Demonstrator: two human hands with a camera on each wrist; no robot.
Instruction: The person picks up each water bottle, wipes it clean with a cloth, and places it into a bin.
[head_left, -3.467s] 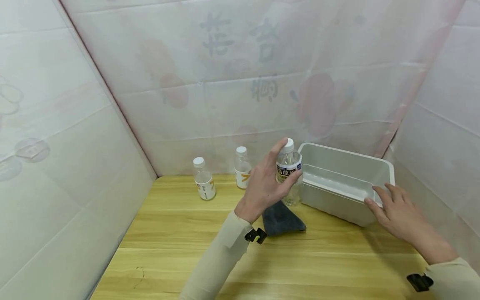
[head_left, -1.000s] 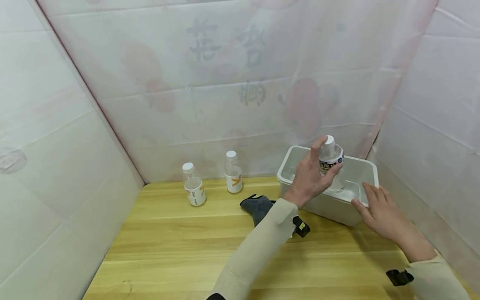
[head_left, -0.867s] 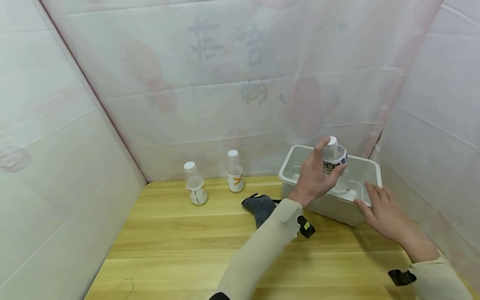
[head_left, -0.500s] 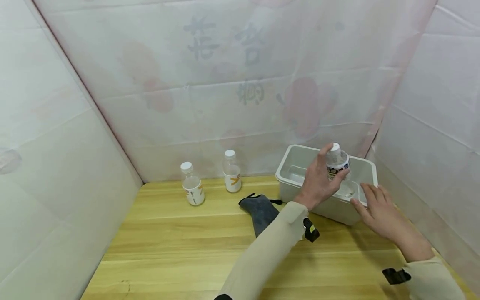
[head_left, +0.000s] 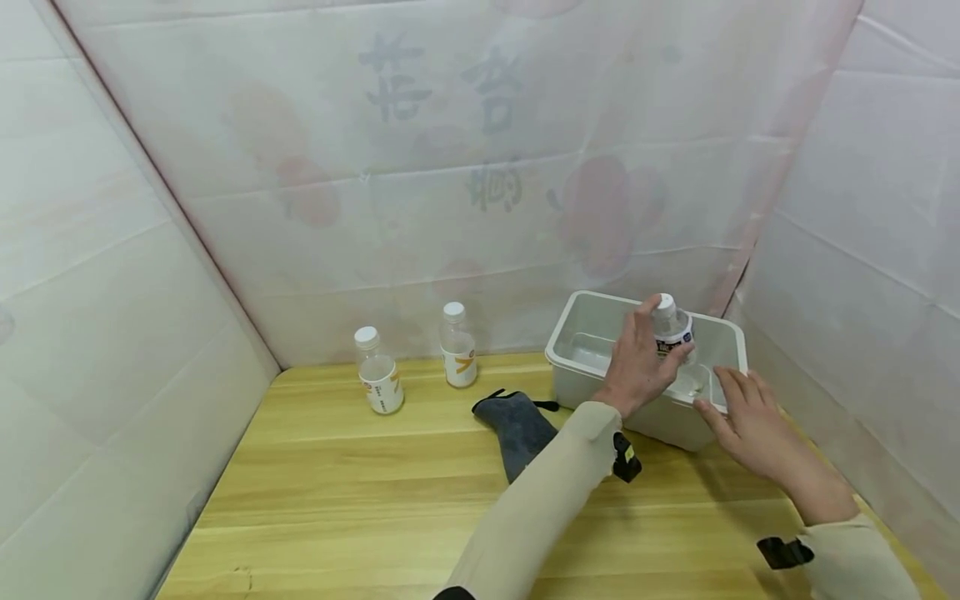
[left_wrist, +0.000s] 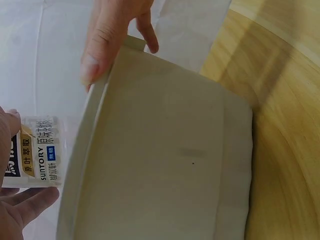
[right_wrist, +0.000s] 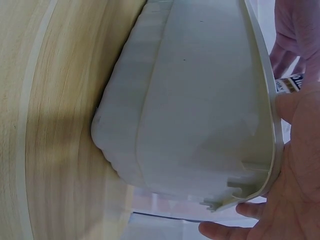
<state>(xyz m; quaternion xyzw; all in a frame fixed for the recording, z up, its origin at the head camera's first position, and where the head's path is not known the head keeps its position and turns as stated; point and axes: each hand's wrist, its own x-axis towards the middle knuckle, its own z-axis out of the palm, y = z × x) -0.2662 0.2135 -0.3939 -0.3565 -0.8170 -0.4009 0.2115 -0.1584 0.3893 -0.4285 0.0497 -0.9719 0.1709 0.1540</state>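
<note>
The left hand (head_left: pixel 636 367) grips one clear bottle (head_left: pixel 671 333) upright inside the single white bin (head_left: pixel 581 387); the right hand (head_left: pixel 738 417) rests flat-fingered on the bin's near rim. Two more bottles (head_left: pixel 378 382) stand by the wall, one grey cloth (head_left: pixel 517 425) on the table (head_left: pixel 337 500)

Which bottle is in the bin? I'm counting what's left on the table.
The bottle gripped by the left hand, upright inside the bin. The other two bottles stand on the table by the wall.
</note>
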